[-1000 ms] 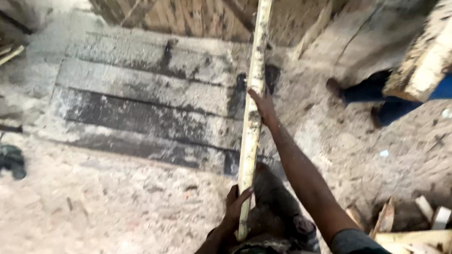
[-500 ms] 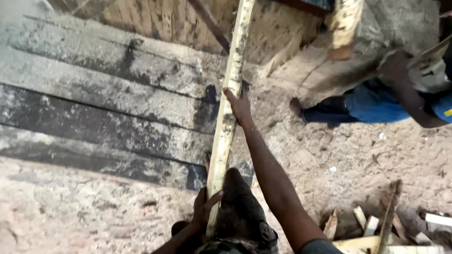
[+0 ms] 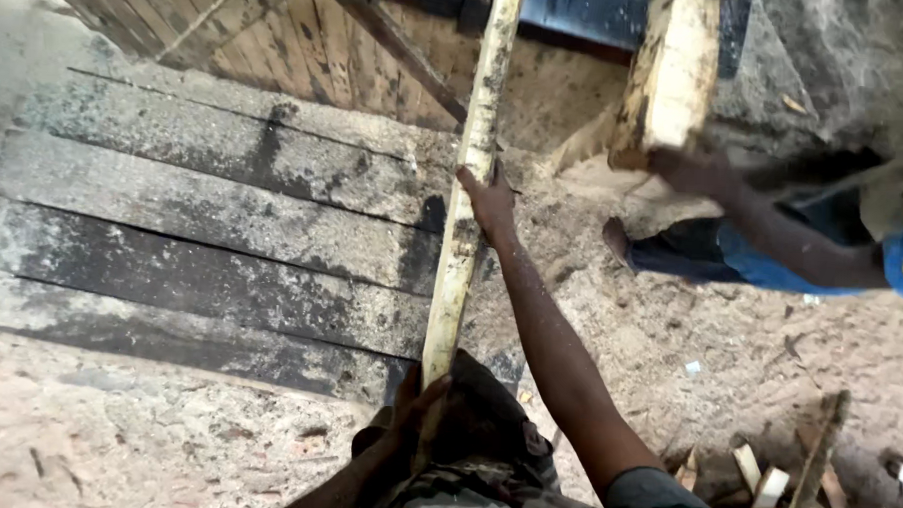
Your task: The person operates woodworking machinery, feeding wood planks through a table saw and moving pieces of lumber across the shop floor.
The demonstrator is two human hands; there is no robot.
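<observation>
Plank (image 3: 465, 224) gripped near end by left hand (image 3: 418, 398), steadied farther along by right hand (image 3: 491, 197); best kept straight over dark boards (image 3: 202, 225).

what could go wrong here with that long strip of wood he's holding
The long wood strip is held only at its near end by the left hand and partway along by the right hand, so its far end could swing or whip. A second person's hand holds a wood block close beside it; the two could collide. Rough edges may give splinters.
</observation>
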